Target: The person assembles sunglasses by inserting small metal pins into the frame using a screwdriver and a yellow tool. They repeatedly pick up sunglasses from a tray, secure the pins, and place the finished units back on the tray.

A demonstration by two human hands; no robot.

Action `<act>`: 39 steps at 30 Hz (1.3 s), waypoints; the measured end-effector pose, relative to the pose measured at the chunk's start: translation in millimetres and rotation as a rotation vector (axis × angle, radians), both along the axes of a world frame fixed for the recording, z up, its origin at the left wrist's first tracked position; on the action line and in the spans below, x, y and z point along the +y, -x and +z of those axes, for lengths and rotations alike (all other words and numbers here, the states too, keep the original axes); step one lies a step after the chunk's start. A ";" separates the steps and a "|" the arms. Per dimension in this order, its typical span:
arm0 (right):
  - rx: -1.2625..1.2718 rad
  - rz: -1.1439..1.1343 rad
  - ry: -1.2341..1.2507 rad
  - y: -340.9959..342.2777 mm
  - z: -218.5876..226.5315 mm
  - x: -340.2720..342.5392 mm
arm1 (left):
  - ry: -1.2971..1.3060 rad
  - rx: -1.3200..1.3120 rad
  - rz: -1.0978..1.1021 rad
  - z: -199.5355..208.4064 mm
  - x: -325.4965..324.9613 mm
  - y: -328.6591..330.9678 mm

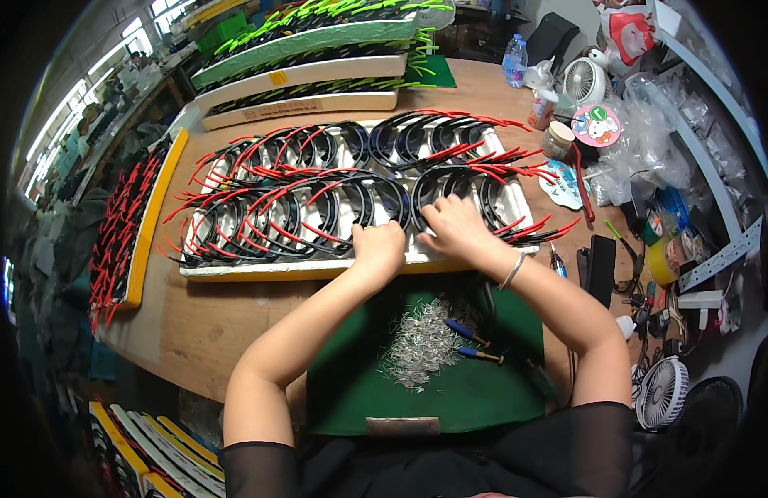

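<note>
A white foam tray (268,270) with a yellow front side holds rows of black curved bands (322,207) with red tube-like ends. My left hand (379,247) is closed at the tray's front edge, with its fingers curled at the lower end of one band. Just right of it, my right hand (460,231) reaches over the same edge and its fingers are bent around a neighbouring black band. The fingertips of both hands are partly hidden among the bands.
On the green mat (342,373) lie a heap of small silvery pins (421,344) and two blue-handled tools (481,355). Another tray (143,241) of red-ended bands stands left. Stacked trays (309,75) with green ends are behind. A bottle (514,62) and white fan (585,80) stand back right.
</note>
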State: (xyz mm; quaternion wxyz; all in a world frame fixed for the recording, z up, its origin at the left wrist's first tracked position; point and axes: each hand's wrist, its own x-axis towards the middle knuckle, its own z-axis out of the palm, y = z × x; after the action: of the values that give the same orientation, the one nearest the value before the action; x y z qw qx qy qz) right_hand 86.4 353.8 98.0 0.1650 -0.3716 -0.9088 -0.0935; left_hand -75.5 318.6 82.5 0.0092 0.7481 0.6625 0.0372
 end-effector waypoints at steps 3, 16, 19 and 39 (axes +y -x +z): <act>0.005 -0.051 -0.050 -1.6 -12.2 -8.7 | -0.197 -0.023 0.049 -1.8 -4.7 7.1; 0.149 0.000 -0.162 -4.6 -16.1 -7.0 | -0.731 -0.718 -0.054 94.9 -73.3 92.4; 0.222 0.017 -0.160 -7.5 -2.3 -26.9 | -0.823 -0.560 -0.120 98.7 -107.0 105.9; 0.149 0.340 0.777 9.3 -10.8 -188.9 | -0.342 -0.415 -0.145 10.7 -281.1 187.6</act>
State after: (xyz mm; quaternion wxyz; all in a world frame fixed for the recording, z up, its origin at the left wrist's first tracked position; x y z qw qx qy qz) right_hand 77.1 164.9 87.2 0.0911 -0.2569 -0.9104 0.3112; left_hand -263.1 37.5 93.2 0.0211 0.7607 0.5751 0.3001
